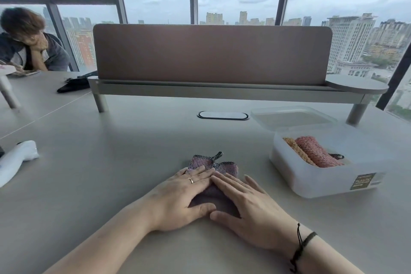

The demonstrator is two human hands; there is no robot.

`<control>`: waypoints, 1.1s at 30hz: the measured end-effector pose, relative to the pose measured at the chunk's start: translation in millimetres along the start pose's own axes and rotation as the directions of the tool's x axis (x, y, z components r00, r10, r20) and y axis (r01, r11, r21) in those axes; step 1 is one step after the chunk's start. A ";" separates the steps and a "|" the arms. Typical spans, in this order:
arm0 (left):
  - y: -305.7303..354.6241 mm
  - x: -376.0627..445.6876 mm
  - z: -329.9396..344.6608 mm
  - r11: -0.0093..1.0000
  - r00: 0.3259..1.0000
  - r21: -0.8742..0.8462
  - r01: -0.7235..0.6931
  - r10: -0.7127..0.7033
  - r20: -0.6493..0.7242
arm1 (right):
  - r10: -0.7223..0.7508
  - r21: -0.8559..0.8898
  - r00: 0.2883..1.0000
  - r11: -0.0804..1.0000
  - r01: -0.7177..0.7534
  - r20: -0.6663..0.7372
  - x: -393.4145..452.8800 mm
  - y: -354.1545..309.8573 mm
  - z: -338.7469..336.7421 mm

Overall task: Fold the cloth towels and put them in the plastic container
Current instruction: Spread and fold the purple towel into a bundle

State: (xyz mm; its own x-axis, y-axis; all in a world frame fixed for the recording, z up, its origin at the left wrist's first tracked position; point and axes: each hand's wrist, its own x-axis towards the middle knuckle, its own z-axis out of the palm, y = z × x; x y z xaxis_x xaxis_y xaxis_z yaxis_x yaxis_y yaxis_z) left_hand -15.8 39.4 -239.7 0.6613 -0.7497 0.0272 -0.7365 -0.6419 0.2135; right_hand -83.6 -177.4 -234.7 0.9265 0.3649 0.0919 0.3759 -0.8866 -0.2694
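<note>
- I see both hands flat on the purple towel (213, 168), which lies on the bench (124, 162) just in front of me; the left hand (181, 196) and right hand (249, 203) meet over it, thumbs nearly touching.
- All the fingers (198, 176) are straight and pressing down, gripping nothing; I judge this to be the smoothing of a fold.
- The towel's dark mesh trim and hanging loop stick out past the fingertips on the far side.
- The plastic container (322, 182) stands open to the right, near the towel but apart from it, with an orange towel (295, 151) and a pink towel (317, 151) already folded inside; its lid (291, 118) lies just behind it.
- So I reckon the task is well along. Next I would need to pinch the folded bundle so it keeps its shape, lift it and set it in the free space beside the pink one.
- The bench is pale grey and smooth, with a cable port (223, 115) and a brown divider screen (211, 53) on a raised shelf.
- A white bundle (17, 158) lies far left; another person (26, 46) sits at the next bench, before tall windows over a city.
</note>
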 end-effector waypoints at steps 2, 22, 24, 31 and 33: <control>-0.9 0.3 -0.9 1.000 0.999 0.019 0.000 0.000 0.034 | 0.028 -0.015 0.998 1.000 -0.028 0.060 -0.9 -0.1 -0.2; -16.0 -3.5 2.2 0.887 0.874 -0.461 0.007 -0.229 -0.428 | 0.146 0.265 0.941 0.962 -0.063 -0.306 -2.6 7.9 -3.4; -17.3 -0.6 4.1 0.857 0.846 -0.516 0.019 -0.289 -0.449 | 0.192 0.310 0.943 0.945 -0.102 -0.272 -5.2 8.2 -5.0; -14.0 13.7 4.7 0.813 0.757 -0.576 0.084 -0.428 -0.493 | 0.425 0.476 0.813 0.853 -0.213 -0.398 10.6 12.7 -2.2; -13.5 16.9 5.3 0.816 0.750 -0.562 0.132 -0.453 -0.482 | 0.469 0.497 0.799 0.830 -0.254 -0.375 14.6 15.4 -1.0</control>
State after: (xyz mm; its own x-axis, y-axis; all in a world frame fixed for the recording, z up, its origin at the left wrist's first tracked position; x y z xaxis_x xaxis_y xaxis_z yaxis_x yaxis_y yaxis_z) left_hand 4.6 34.5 -247.3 0.8985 -0.1937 0.3938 -0.4335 -0.5323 0.7272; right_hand -64.3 -186.0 -236.5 0.9234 -0.2311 0.3063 0.0680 -0.6870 -0.7234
